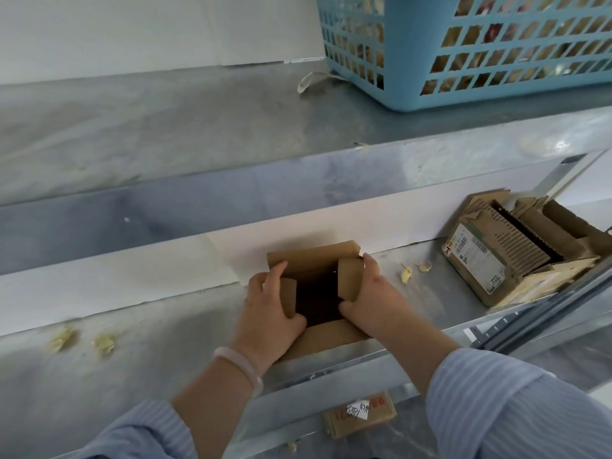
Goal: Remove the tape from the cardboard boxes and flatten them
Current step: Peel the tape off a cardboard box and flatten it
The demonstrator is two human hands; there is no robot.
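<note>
**Q:** Entry one: the large items?

**A:** Your metal shelf [165, 326] spans the view. The blue basket [463, 54] sits on the tier above, at the upper right. It is cut off by the frame and its contents are unreadable through the mesh. The torn cardboard box [516, 250] lies tipped at the shelf's right end, its label print too small to read.

**Q:** The task box and your hands?

**A:** The small cardboard box [314, 260] stands at the shelf's front edge, flaps open, interior dark. Your left hand [268, 313] curls over its left flap. Your right hand [381, 299] grips the right flap, thumb inside. A flat cardboard piece [359, 414] on the tier below is half hidden by the rail. The yellowish scraps [406, 274] near your right hand are blurred.
</note>
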